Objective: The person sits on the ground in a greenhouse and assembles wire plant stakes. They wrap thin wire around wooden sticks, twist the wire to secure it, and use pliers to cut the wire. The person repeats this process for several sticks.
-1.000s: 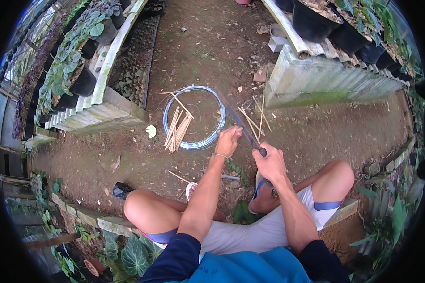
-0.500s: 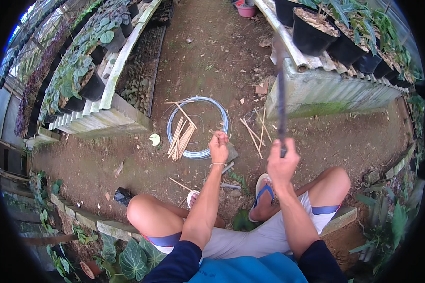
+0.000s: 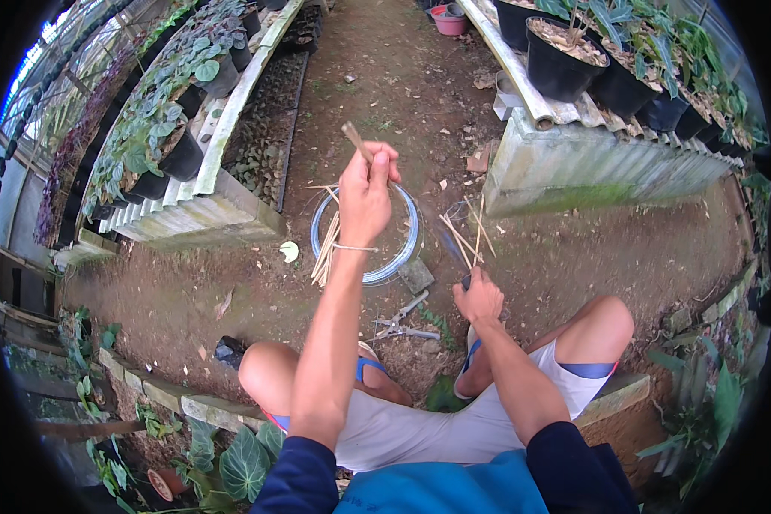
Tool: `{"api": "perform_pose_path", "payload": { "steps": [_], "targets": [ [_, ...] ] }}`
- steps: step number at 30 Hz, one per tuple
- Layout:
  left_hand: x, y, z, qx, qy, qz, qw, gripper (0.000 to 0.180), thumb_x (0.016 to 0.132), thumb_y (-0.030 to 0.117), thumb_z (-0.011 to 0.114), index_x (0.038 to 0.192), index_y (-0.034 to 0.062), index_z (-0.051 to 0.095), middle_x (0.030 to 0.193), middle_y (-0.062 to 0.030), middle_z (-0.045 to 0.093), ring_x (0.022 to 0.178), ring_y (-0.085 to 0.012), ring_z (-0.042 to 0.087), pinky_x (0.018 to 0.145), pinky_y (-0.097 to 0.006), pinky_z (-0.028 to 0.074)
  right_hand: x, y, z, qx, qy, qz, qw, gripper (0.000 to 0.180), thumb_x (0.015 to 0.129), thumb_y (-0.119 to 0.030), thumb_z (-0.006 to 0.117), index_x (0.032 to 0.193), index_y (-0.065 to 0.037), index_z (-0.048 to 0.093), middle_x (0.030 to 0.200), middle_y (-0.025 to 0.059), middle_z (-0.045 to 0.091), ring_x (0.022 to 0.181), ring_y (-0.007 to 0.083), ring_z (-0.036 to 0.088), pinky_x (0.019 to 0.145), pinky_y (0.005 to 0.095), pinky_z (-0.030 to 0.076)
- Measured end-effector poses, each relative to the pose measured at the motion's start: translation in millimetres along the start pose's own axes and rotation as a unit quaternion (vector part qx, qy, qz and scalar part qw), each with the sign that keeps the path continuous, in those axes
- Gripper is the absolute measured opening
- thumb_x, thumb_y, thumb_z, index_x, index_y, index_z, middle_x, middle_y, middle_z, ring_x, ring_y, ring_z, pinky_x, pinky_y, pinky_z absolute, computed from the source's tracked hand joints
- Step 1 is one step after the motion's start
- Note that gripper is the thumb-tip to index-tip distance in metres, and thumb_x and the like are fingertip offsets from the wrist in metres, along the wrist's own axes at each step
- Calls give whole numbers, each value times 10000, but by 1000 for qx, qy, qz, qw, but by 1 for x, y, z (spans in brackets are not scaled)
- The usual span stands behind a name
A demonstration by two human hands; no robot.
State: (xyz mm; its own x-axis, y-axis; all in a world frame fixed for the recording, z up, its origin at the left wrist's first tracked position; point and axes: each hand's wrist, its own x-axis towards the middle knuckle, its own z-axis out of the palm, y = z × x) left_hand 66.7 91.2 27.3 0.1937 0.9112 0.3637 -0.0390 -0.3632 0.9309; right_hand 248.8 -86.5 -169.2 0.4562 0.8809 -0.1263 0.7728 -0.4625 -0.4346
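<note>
My left hand [image 3: 367,193] is raised over the wire coil, fingers closed round a short bamboo stick [image 3: 355,140] whose end sticks out above the fist. Lower and to the right, my right hand [image 3: 480,300] grips the dark handle of a long knife [image 3: 451,246]; its blade is smeared by motion and points away from me. Beneath my left hand lies a coil of silvery wire [image 3: 413,231] on the soil, with a bundle of thin bamboo sticks [image 3: 325,253] across it, partly hidden by my forearm. More bamboo sticks [image 3: 480,224] lie crossed beyond my right hand.
Pliers [image 3: 400,327] and a grey stone block [image 3: 416,275] lie in front of my feet. Potted plants stand on a left bench [image 3: 223,146] and on a right bench with a concrete side [image 3: 565,167]. A pink pot [image 3: 448,21] sits far up the dirt path.
My left hand has risen and moved left and away from me with the stick. My right hand has come down toward me, and the knife has swung from upright to a lower, leftward slant.
</note>
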Motion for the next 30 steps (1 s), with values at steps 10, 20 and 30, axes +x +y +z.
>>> {"api": "perform_pose_path", "payload": {
  "steps": [10, 20, 30],
  "targets": [
    [-50, 84, -95, -27, 30, -48, 998, 185, 1112, 169, 531, 1073, 23, 639, 861, -3, 625, 800, -90, 608, 745, -267, 517, 5, 63, 90, -159, -81, -30, 983, 543, 866, -310, 799, 1297, -108, 538, 1317, 131, 627, 1228, 354, 621, 1047, 531, 453],
    [-72, 65, -143, -71, 161, -65, 982, 262, 1127, 282, 508, 1097, 43, 611, 915, -25, 611, 847, -133, 656, 867, -344, 611, -10, 33, 137, -171, -78, -152, 970, 296, 940, -252, 673, 1179, -87, 617, 1235, 160, 662, 1218, 359, 639, 1010, 519, 502],
    [-76, 56, -136, 2, 153, -86, 985, 255, 1131, 262, 502, 1094, 43, 627, 935, -23, 626, 859, -125, 654, 817, -299, 591, -117, -75, 258, 21, -431, 57, 900, 508, 868, -579, 736, 793, -80, 791, 921, 157, 788, 945, 311, 764, 871, 421, 589]
  ]
}}
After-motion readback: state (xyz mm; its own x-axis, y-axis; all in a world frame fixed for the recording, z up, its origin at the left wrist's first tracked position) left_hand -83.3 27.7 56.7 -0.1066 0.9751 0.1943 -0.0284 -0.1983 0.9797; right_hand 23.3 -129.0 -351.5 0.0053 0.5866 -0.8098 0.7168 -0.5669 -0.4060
